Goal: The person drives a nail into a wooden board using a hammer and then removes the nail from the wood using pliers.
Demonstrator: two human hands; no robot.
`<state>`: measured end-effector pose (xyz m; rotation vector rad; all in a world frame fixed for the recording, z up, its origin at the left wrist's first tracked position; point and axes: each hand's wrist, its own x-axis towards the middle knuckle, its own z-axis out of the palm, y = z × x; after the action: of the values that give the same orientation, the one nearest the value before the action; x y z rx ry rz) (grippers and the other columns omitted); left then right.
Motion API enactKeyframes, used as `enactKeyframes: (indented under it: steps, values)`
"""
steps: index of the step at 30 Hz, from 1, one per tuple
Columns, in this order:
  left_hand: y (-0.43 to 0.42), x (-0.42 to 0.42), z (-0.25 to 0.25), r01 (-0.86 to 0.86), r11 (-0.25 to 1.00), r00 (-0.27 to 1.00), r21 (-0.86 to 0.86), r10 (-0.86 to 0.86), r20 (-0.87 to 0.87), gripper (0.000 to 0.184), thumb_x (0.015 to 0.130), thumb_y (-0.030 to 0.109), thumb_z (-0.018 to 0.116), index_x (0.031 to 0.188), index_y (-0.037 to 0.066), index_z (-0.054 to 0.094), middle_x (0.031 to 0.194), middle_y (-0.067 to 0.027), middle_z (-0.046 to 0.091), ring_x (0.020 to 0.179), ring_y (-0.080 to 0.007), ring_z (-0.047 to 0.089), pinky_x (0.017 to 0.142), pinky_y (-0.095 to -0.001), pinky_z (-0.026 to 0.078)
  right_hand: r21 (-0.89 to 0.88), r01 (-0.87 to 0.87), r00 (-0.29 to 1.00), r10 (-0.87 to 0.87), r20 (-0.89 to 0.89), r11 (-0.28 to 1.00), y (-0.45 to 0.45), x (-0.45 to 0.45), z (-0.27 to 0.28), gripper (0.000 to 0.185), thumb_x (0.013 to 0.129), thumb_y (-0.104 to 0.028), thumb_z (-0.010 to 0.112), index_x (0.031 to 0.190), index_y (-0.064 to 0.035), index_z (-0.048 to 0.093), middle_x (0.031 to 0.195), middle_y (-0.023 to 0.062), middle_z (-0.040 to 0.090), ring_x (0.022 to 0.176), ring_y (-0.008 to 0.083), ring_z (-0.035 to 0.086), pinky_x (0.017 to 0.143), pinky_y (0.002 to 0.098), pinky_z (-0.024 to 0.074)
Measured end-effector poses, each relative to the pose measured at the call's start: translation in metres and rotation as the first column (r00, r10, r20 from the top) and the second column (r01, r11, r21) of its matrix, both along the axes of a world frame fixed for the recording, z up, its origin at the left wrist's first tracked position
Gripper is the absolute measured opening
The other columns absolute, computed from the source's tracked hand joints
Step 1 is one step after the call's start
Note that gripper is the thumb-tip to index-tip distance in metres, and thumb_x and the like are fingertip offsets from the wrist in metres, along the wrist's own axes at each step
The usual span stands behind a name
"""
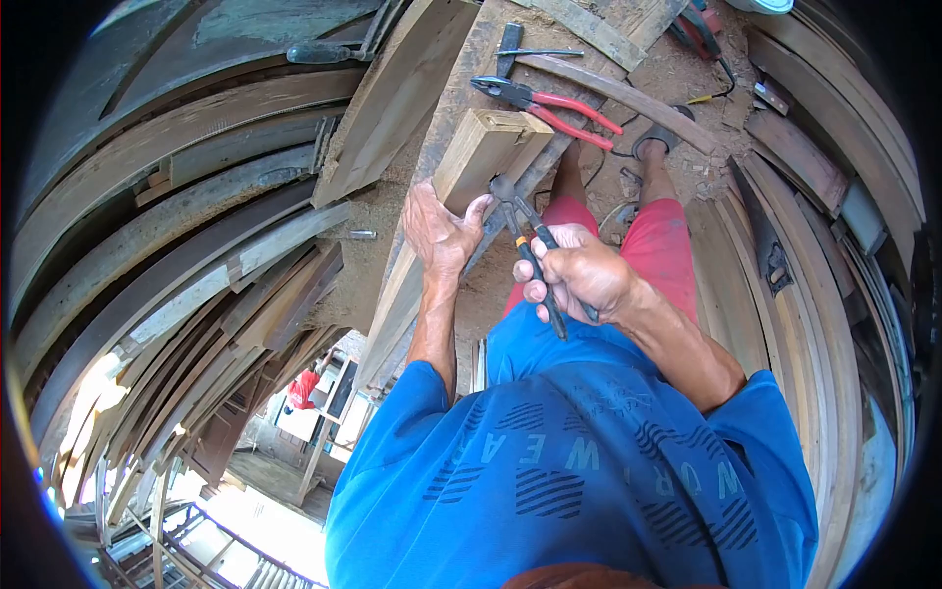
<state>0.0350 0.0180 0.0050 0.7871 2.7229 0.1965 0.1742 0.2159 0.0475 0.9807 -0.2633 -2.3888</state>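
Note:
My right hand (585, 273) is closed round the dark handles of a pair of pincers (538, 239) with orange bands. The pincers' jaws touch the side of a wooden block (479, 162), close to a dark spot in it; what they bite on is too small to tell. My left hand (439, 231) grips the near part of this block, thumb pointing towards the jaws, most fingers hidden. Just beyond the block lie red-handled pliers (561, 110). A hammer (613, 91) with a curved wooden handle rests beside them, along with a thin metal rod (549, 52).
Stacked planks (177, 226) fill the left side; more boards (829, 294) lie right, with a handsaw (772, 260) on them. A red power tool (695, 27) with a cord lies at the top right. A dark-handled tool (322, 54) sits upper left. Another person (302, 388) is in the background.

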Motion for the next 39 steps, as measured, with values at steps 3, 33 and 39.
enactKeyframes:
  steps: [3, 33, 39]
  values:
    - [-0.001, -0.001, 0.001, 0.001, 0.999, 1.0, -0.034, -0.001, -0.002, 0.078, 0.066, 0.034, 0.099, 0.122, 0.002, 0.055, 0.104, -0.02, 0.067, 0.099, -0.0432, 0.067, 0.085, -0.0506, 0.053, 0.061, -0.056, 0.998, 0.056, -0.006, 0.997, -0.005, 0.001, 0.002, 0.011, 0.099, 0.001, 0.045, 0.108, -0.0047, 0.046, 0.093, 0.0047, 0.059, 0.07, 0.0135, 0.061, 0.054, 0.0381, 0.0598]
    - [-0.006, -0.011, -0.007, 0.005, 1.0, 1.0, -0.002, -0.005, 0.01, 0.079, 0.063, 0.037, 0.1, 0.123, 0.006, 0.058, 0.108, -0.0168, 0.069, 0.103, -0.0398, 0.069, 0.087, -0.0483, 0.055, 0.479, -0.048, 0.982, 0.128, -0.137, 0.877, -0.055, 0.027, -0.012, 0.009, 0.091, 0.004, 0.047, 0.096, -0.0027, 0.047, 0.078, 0.0049, 0.055, 0.06, 0.0126, 0.059, 0.05, 0.0329, 0.0551]
    - [-0.006, -0.015, -0.009, 0.011, 1.0, 1.0, -0.019, -0.01, 0.023, 0.079, 0.064, 0.036, 0.1, 0.124, 0.006, 0.059, 0.111, -0.016, 0.069, 0.105, -0.0394, 0.068, 0.088, -0.0484, 0.055, 0.653, -0.084, 0.949, 0.26, -0.179, 0.753, -0.064, 0.04, -0.021, 0.013, 0.094, 0.001, 0.054, 0.104, -0.0037, 0.048, 0.086, 0.01, 0.059, 0.065, 0.014, 0.061, 0.052, 0.0324, 0.0511]
